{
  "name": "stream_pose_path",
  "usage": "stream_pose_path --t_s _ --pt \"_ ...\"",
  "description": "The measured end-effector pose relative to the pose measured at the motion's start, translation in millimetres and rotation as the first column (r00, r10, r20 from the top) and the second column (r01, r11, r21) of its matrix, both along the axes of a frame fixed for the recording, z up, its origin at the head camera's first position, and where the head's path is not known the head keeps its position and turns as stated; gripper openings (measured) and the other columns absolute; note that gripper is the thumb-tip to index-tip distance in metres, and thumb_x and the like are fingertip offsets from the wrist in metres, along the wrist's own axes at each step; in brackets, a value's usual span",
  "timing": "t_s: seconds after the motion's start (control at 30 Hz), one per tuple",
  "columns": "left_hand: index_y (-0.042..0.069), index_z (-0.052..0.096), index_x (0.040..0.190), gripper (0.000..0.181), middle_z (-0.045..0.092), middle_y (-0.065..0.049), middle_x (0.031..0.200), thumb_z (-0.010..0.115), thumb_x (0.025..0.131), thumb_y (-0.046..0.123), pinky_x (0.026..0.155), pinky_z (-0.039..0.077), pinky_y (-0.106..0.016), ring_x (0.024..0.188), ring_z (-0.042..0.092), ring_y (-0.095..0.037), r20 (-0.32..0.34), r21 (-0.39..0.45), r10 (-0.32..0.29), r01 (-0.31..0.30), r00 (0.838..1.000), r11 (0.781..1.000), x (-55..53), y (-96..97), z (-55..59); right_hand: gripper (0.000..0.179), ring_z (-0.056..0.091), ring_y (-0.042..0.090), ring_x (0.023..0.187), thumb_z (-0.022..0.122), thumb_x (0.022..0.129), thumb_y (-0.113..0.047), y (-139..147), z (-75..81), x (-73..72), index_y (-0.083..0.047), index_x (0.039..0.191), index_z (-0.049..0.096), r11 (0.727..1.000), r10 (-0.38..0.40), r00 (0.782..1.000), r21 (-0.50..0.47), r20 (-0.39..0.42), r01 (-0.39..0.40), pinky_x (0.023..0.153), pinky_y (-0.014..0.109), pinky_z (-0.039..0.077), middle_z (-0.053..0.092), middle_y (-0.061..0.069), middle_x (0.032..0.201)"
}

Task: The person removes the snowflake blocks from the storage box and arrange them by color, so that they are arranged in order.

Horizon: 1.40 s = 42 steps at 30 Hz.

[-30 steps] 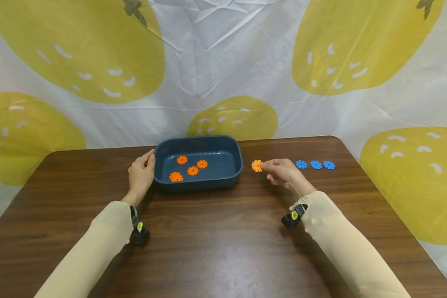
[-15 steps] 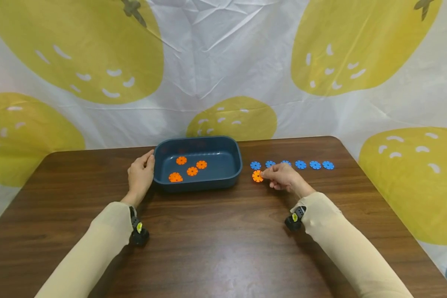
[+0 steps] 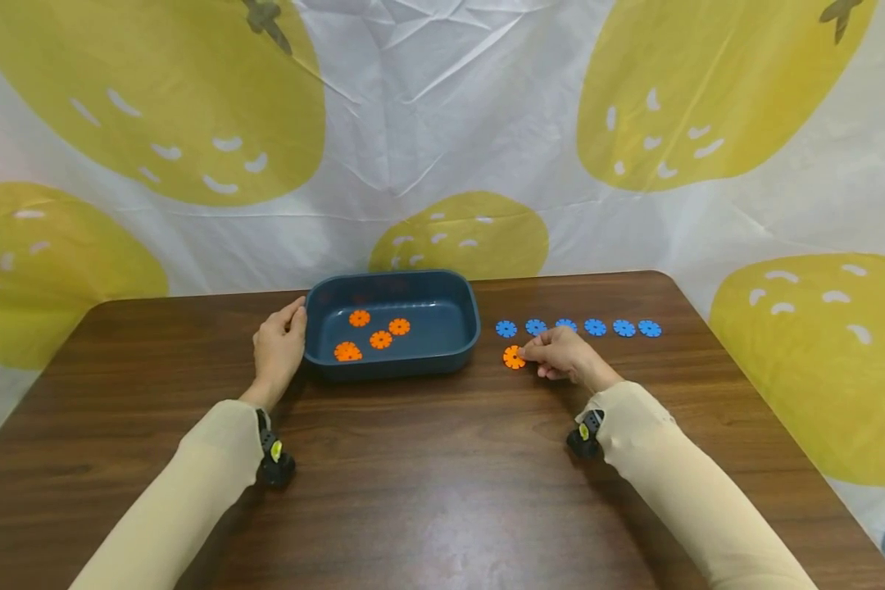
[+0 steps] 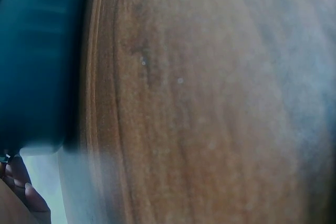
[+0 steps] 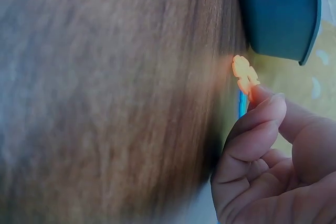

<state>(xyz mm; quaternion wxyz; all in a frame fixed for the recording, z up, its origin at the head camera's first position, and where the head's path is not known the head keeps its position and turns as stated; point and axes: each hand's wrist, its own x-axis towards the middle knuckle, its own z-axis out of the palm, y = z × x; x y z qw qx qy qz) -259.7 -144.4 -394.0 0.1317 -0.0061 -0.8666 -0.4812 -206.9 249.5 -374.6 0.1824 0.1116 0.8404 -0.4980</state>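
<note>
A dark blue plastic basin [image 3: 457, 352] stands at the back of the table, with several orange snowflake discs [image 3: 380, 339] lying in it. My left hand [image 3: 279, 342] grips the basin's left end; in the left wrist view only part of that hand [image 4: 26, 192] shows, at the lower left. Between thumb and forefinger my right hand [image 3: 569, 357] pinches an orange snowflake disc [image 3: 513, 357] by its edge. In the right wrist view this disc [image 5: 242, 72] is seen from the side, just above or on the table. Behind it runs a row of blue snowflake discs [image 3: 595, 328], one partly hidden by my fingers.
The brown wooden table [image 3: 442, 475] carries all of this. Its back edge meets a white cloth [image 3: 442, 115] with a yellow fruit print. A black camera is strapped to each wrist.
My right hand has brought the orange disc down and towards me, from over the blue row to just in front of it. The left hand and the basin stay put.
</note>
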Motion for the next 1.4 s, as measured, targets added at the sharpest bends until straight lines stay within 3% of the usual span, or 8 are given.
stream_pose_path --t_s 0.17,0.4,0.67,0.93,1.4 --pt "0.01 0.052 0.136 0.04 0.055 -0.02 0.129 0.042 0.101 0.027 0.102 0.035 -0.05 0.12 0.049 -0.036 0.006 0.001 -0.008 0.008 1.0 1.0 0.9 0.2 0.7 0.017 0.046 0.001 0.044 0.059 0.093 -0.015 1.4 -1.0 -0.2 0.001 0.095 0.059 1.0 0.0 1.0 0.015 0.001 0.0 0.044 0.013 0.041 0.05 -0.004 0.057" --pt "0.009 0.053 0.135 0.04 0.055 -0.02 0.13 0.043 0.101 0.027 0.104 0.033 -0.049 0.122 0.048 -0.036 0.0 -0.007 0.001 -0.001 1.0 1.0 0.9 0.4 0.2 0.017 0.048 0.002 0.045 0.058 0.093 -0.011 -0.7 -1.2 1.6 0.006 0.095 0.061 0.998 0.036 0.998 0.062 -0.054 -0.032 0.044 0.015 0.04 0.057 0.0 0.071" --pt "0.009 0.053 0.135 0.04 0.055 -0.02 0.129 0.043 0.101 0.026 0.104 0.033 -0.049 0.12 0.048 -0.036 -0.004 -0.006 -0.004 0.004 1.0 1.0 2.4 0.0 -0.2 0.02 0.047 0.001 0.041 0.063 0.09 -0.013 -3.4 -3.9 0.6 0.006 0.096 0.061 0.993 0.0 0.998 0.118 -0.059 0.007 0.042 0.015 0.041 0.053 -0.003 0.058" --pt "0.009 0.053 0.135 0.04 0.055 -0.02 0.13 0.043 0.101 0.027 0.102 0.035 -0.049 0.119 0.049 -0.036 -0.006 -0.001 -0.006 0.006 1.0 1.0 2.1 0.3 -0.9 0.016 0.048 0.001 0.04 0.066 0.087 -0.013 -3.5 -5.6 -0.4 0.003 0.089 0.062 0.985 0.005 0.997 0.171 -0.081 0.009 0.043 0.016 0.043 0.053 -0.003 0.057" --pt "0.009 0.053 0.135 0.04 0.056 -0.021 0.126 0.043 0.101 0.027 0.102 0.034 -0.049 0.118 0.049 -0.036 -0.003 -0.003 -0.002 0.002 1.0 1.0 1.2 0.2 0.7 0.018 0.051 0.002 0.039 0.067 0.086 -0.011 -5.2 -2.7 -3.1 0.005 0.09 0.062 0.987 0.001 0.998 0.162 -0.055 0.008 0.043 0.016 0.045 0.053 -0.003 0.053"
